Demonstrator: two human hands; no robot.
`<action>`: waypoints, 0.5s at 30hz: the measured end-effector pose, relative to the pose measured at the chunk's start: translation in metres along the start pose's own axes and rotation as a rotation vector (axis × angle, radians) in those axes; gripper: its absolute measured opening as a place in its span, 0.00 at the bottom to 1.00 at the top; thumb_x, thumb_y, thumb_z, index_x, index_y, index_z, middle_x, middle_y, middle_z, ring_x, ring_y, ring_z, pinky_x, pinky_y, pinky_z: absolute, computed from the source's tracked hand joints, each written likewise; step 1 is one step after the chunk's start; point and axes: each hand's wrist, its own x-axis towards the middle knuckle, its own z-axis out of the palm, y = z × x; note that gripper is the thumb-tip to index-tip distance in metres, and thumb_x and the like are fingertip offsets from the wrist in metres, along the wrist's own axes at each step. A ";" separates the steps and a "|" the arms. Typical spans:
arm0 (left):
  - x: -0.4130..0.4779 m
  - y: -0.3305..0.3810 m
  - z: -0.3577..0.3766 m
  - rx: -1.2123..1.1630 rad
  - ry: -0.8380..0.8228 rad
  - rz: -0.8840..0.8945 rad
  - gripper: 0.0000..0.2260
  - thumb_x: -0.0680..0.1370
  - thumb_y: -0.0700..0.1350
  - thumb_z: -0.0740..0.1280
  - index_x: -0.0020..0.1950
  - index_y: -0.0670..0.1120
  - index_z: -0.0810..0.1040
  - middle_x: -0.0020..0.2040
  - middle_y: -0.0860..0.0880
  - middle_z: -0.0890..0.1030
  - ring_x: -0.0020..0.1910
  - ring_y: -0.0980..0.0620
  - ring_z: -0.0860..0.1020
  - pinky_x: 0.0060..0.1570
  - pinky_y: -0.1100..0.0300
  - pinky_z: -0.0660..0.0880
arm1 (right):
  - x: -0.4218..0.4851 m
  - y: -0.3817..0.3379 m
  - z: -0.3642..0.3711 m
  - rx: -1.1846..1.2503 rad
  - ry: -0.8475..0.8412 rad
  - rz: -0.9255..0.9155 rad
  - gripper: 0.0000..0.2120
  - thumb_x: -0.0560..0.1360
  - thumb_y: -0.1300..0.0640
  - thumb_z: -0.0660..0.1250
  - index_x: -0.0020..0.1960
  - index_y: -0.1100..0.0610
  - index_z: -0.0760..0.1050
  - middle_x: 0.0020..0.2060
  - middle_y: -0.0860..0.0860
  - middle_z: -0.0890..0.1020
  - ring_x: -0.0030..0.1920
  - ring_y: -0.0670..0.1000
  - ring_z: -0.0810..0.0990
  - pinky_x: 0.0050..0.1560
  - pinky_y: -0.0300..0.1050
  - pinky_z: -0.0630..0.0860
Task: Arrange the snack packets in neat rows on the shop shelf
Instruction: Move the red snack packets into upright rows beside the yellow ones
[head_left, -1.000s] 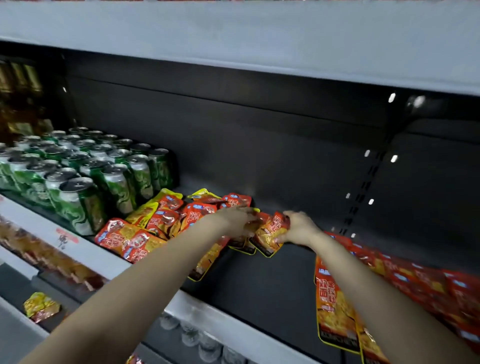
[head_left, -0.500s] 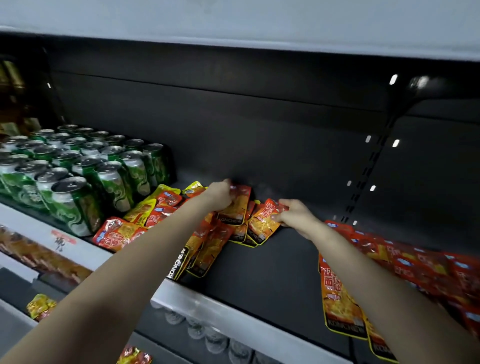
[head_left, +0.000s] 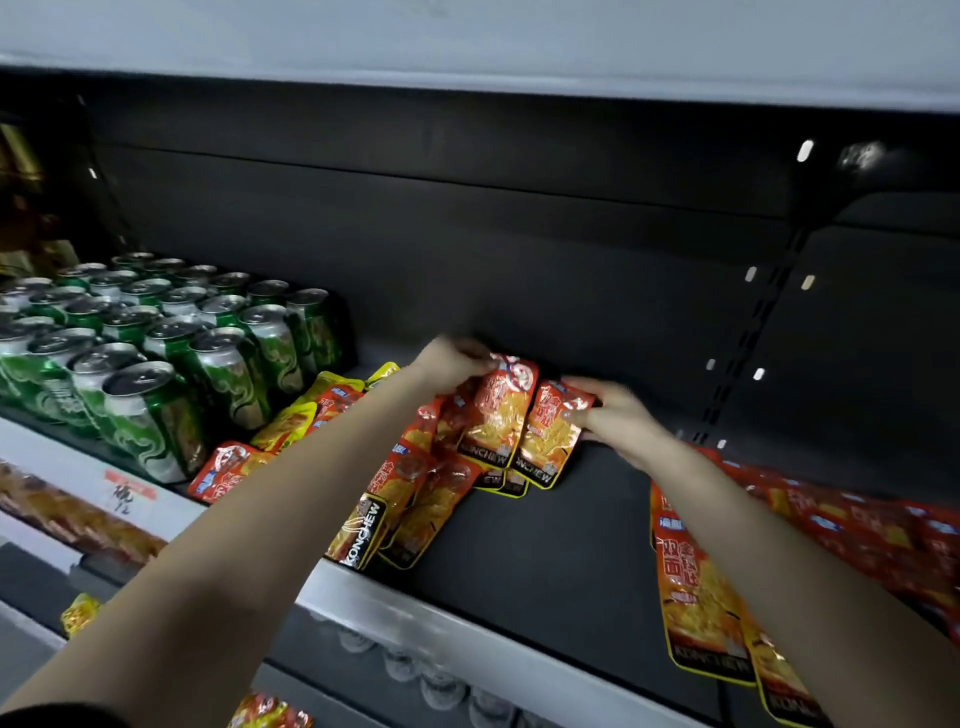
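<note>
Left hand (head_left: 451, 364) pinches the top of one red packet (head_left: 496, 415) — right hand (head_left: 621, 418) grips the second packet (head_left: 549, 439) just beside it, both lying on shelf (head_left: 545, 545).

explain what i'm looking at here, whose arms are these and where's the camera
There is no machine here. A person wears a camera on the head, so you look down along both bare arms at a dark shop shelf. The left hand pinches the top of one snack packet. The right hand grips the next packet beside it. Some loose packets lie by the left arm, and a pile lies on the right. Green cans stand on the left.
</note>
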 end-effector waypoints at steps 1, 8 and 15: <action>-0.002 0.008 0.000 -0.060 -0.015 -0.001 0.11 0.77 0.44 0.68 0.57 0.42 0.78 0.40 0.44 0.78 0.36 0.51 0.75 0.31 0.65 0.74 | -0.005 -0.003 -0.007 0.026 -0.005 -0.010 0.23 0.75 0.67 0.64 0.69 0.56 0.68 0.57 0.54 0.78 0.55 0.51 0.77 0.57 0.50 0.76; -0.027 0.078 0.027 -0.352 -0.321 0.033 0.01 0.78 0.38 0.64 0.48 0.43 0.75 0.39 0.46 0.79 0.30 0.57 0.81 0.35 0.66 0.80 | -0.057 -0.008 -0.088 0.137 -0.073 0.001 0.18 0.76 0.65 0.63 0.63 0.52 0.72 0.56 0.53 0.79 0.55 0.51 0.79 0.51 0.42 0.78; -0.063 0.111 0.082 -0.238 -0.876 -0.001 0.05 0.77 0.36 0.65 0.41 0.43 0.74 0.39 0.46 0.84 0.39 0.55 0.84 0.39 0.66 0.80 | -0.139 0.025 -0.166 0.036 -0.282 0.156 0.22 0.74 0.68 0.65 0.62 0.48 0.74 0.59 0.52 0.80 0.55 0.53 0.81 0.46 0.47 0.82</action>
